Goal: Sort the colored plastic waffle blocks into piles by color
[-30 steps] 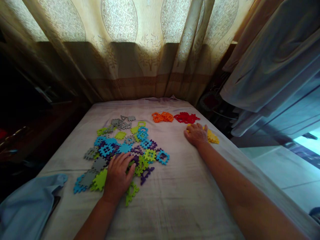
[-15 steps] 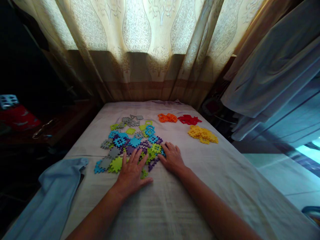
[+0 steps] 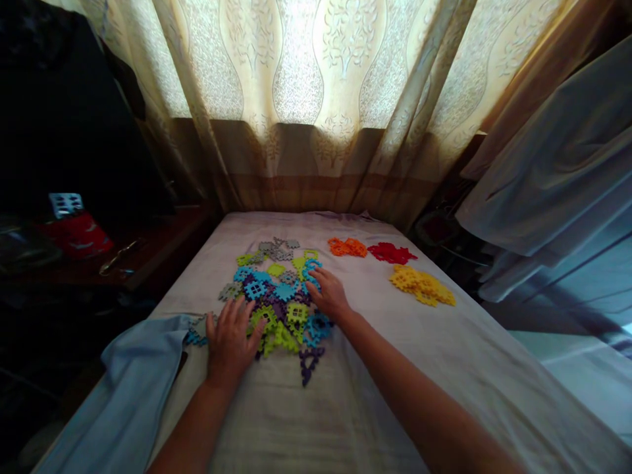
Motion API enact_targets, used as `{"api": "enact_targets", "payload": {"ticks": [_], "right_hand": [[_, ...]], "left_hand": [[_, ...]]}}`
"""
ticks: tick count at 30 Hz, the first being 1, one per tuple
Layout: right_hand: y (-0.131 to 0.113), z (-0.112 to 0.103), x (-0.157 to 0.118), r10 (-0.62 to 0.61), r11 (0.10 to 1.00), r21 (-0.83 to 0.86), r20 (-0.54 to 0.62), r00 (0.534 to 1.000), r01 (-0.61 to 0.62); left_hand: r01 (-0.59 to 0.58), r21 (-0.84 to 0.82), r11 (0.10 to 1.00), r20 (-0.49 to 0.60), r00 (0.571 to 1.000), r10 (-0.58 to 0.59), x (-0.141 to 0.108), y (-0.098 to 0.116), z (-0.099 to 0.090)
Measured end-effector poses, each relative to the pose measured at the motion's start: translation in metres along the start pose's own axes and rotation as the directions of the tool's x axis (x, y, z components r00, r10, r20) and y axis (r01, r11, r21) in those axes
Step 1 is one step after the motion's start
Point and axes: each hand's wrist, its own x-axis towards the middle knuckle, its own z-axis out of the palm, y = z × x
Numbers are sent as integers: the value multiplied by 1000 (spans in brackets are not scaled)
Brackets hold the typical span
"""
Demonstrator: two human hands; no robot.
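A mixed pile of interlocking plastic tiles lies on the sheet: lime green tiles (image 3: 281, 338), blue tiles (image 3: 255, 288), purple tiles (image 3: 279, 309) and grey tiles (image 3: 275, 250). My left hand (image 3: 230, 337) rests palm down on the pile's near left side, fingers spread, covering part of a grey tile. At the pile's right edge, my right hand (image 3: 328, 294) has its fingers apart, touching a blue ring-shaped tile (image 3: 310, 268). A purple triangular piece (image 3: 310, 364) lies nearest to me, a little apart from the rest.
Separate heaps of orange tiles (image 3: 347, 247), red tiles (image 3: 392, 253) and yellow tiles (image 3: 422, 284) lie at the back right. Light blue cloth (image 3: 138, 368) hangs over the left edge. Patterned curtains (image 3: 296, 151) stand behind the bed sheet (image 3: 375, 395).
My left hand has moved left across the pile, and my right hand has reached farther forward. Green and blue tiles have shifted, and the purple triangle now lies nearer me. The view has shifted slightly.
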Motion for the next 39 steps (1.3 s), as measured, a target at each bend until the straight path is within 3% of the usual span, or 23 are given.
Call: {"api": "enact_targets", "payload": {"ticks": [4,10,13,16,19,22,28,31,33,34,36,38,39], "right_hand": [[4,3,67,104,990,-105,71,992,-96],[-11,37,167,231,971,-114,242,943,-209],[-19,61,203,262,965,-93,314,912,-245],[-30,84,220,259,966,-109,404,877,-235],[-46,97,218,137,989,-113,488,862,-94],[-58,94,200,-39,994,-69,523,852,88],[-66,49,133,-251,959,55,622,741,279],[-65,24,94,-412,904,177,600,686,388],[-61,12,80,-485,872,250,553,677,421],[-56,8,79,-482,875,256,529,699,410],[-43,4,86,-375,927,179,470,799,330],[-25,5,102,-159,986,19,382,910,164],[-15,7,110,-29,996,-71,335,942,55]], "left_hand": [[132,56,990,-2,991,-132,-2,-22,5],[165,70,984,37,985,-168,-15,-36,20],[167,60,984,42,985,-170,-17,-32,21],[193,52,980,33,980,-195,-16,-25,18],[201,47,978,31,979,-202,-14,-21,17],[202,49,978,26,979,-203,-13,-21,18],[209,49,977,61,975,-212,-9,-23,17],[199,33,980,63,978,-200,-7,-21,16],[188,22,982,56,980,-189,-5,-20,17],[190,18,982,46,981,-190,-5,-19,17],[193,9,981,29,981,-193,-4,-18,18],[187,-8,982,15,982,-187,-3,-18,18],[179,-19,984,7,984,-179,-3,-18,18]]}}
